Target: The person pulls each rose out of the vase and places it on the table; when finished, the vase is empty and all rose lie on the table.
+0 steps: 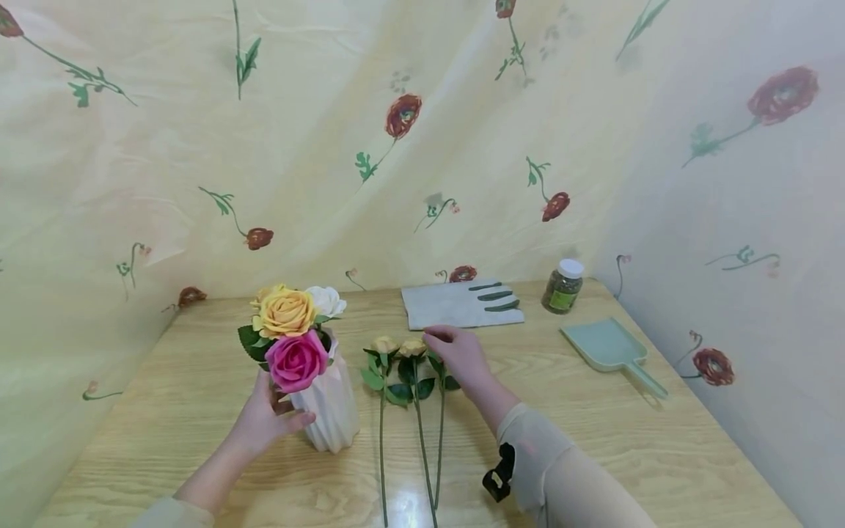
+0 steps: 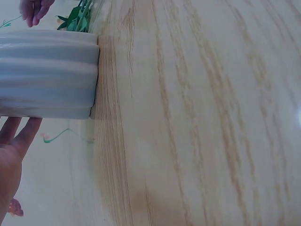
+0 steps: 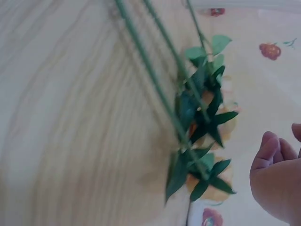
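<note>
My left hand (image 1: 260, 422) holds the side of a white ribbed vase (image 1: 333, 411), thumb across its front. In the left wrist view, fingers (image 2: 28, 134) of this hand meet the vase (image 2: 51, 75). Yellow, magenta (image 1: 297, 361) and white artificial roses fill the vase's mouth. To its right lie three long-stemmed yellow roses (image 1: 412, 348), heads toward the back. Above their heads is my right hand (image 1: 462, 359), fingers loosely bent, hiding the rightmost bloom. The right wrist view shows this hand (image 3: 277, 179) apart from the rose heads (image 3: 211, 179), nothing in its grasp.
A pale glove (image 1: 442, 304) with dark finger markings lies at the table's back. Near the right back corner stands a white-capped jar (image 1: 563, 287), with a light green dustpan (image 1: 607, 345) in front of it. Flower-printed cloth hangs behind and beside the wooden table (image 1: 185, 381).
</note>
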`<state>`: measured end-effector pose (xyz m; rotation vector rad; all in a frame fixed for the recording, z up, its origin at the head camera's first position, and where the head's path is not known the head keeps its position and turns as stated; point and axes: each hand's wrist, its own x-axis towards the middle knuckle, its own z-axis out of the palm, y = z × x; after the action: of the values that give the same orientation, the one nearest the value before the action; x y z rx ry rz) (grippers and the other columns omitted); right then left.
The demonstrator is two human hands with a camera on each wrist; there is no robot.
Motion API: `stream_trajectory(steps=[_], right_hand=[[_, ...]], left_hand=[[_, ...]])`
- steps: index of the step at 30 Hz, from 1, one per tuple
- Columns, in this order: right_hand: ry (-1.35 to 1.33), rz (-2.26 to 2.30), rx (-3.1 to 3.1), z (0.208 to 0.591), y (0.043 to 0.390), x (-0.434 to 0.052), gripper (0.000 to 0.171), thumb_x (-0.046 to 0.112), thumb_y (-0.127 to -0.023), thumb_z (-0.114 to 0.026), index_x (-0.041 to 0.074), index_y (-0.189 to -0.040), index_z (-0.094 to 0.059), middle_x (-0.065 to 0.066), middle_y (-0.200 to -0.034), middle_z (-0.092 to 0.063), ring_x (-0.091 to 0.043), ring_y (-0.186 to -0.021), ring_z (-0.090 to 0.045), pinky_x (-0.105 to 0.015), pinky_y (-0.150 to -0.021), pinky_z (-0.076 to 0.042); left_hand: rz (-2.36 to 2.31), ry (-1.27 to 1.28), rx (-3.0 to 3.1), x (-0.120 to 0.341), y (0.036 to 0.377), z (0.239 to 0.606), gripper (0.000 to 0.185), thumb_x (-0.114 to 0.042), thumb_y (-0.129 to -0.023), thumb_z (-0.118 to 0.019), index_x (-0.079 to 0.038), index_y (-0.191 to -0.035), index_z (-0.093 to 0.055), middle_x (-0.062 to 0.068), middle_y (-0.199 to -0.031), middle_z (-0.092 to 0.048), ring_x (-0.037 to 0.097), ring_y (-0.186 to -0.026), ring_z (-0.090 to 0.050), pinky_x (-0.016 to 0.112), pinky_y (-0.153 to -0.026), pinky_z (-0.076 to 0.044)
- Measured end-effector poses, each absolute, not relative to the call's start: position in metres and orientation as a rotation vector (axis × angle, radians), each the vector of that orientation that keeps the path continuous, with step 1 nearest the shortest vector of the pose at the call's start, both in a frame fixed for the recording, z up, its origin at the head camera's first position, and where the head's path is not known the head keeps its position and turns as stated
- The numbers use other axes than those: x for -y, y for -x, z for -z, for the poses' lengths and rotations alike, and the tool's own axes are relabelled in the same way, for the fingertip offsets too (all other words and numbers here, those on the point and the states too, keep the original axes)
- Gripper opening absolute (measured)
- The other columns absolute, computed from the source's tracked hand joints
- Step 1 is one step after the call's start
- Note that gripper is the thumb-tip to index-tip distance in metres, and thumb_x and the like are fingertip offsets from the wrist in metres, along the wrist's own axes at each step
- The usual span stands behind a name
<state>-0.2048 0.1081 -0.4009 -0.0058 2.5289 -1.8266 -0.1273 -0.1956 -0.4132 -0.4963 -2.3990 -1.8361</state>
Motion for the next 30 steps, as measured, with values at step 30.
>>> stream_trajectory(steps=[30], right_hand=[[0.463,1.878,-2.264,0.336,0.187,-0.011,0.025,0.038,-0.077,-0.062,0.023,-0.097,-0.065,0.009,-0.095,-0.061,-0.009,-0.090,-0.054,-0.033,-0.076,-0.043]], left_hand=[[1.873,0.474,2.412,0.198,0.130,0.418,0.093,-0.003,-0.067,-0.072,-0.023,-0.134,-0.011,0.007,-0.129,-0.029,0.010,-0.104,-0.044,0.042,-0.081,-0.043]])
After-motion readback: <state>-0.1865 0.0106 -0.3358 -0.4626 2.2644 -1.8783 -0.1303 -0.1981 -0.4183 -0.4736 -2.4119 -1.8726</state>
